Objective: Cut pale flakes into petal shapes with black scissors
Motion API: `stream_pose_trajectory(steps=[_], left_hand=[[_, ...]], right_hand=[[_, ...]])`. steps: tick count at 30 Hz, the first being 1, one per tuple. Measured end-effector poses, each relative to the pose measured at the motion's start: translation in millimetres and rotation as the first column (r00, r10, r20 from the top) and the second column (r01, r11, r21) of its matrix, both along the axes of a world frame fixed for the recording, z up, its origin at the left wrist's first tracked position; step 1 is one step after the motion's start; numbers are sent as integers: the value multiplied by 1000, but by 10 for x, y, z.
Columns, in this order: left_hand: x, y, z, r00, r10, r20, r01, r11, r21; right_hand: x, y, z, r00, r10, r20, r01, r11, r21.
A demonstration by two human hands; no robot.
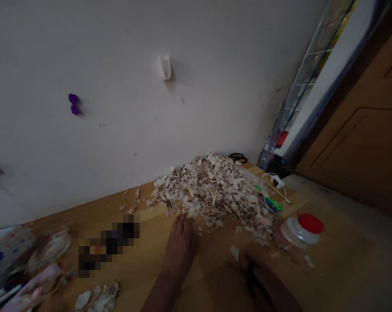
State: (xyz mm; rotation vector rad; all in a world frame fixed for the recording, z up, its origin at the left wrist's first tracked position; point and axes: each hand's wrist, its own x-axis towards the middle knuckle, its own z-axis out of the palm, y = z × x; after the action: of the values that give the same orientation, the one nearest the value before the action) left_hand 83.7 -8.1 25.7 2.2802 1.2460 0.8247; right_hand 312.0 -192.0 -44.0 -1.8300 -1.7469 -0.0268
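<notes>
A broad heap of pale, dry, papery flakes (212, 186) lies on the wooden table (150, 242) against the wall. My left hand (181, 240) is at the heap's front edge, back of the hand up, its fingers stretched forward and touching or nearly touching the flakes. To its right, low in the view, my right hand (269, 279) is closed around black-handled scissors (254, 279); their blades are dark and hard to make out. One loose flake (235, 252) lies on the table just beyond the right hand.
A red-lidded jar (296, 234) stands right of the heap. Behind it are a white cable with a plug (277, 181), green-and-blue scissors (274, 204) and another black-handled pair (238, 157). Plastic bags (49, 251), a pixelated item (108, 245) and a small flake pile (100, 298) are left.
</notes>
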Motion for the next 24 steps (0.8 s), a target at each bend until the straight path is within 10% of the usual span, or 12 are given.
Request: stream_pose_trajectory(steps=[8,15,24], left_hand=[[539,627,-34,977,-83,-197,68,995,-77],[598,1132,133,910,-195,-366,201,979,-24],[710,1033,44,926,-222,-305,186,972,-141]], right_hand=[[-94,368,233,879,444,176,-428,896,-120],[-119,379,381,928,346,135,-329,935,-133],[-115,384,377,941,336,43,-327,935,-137]])
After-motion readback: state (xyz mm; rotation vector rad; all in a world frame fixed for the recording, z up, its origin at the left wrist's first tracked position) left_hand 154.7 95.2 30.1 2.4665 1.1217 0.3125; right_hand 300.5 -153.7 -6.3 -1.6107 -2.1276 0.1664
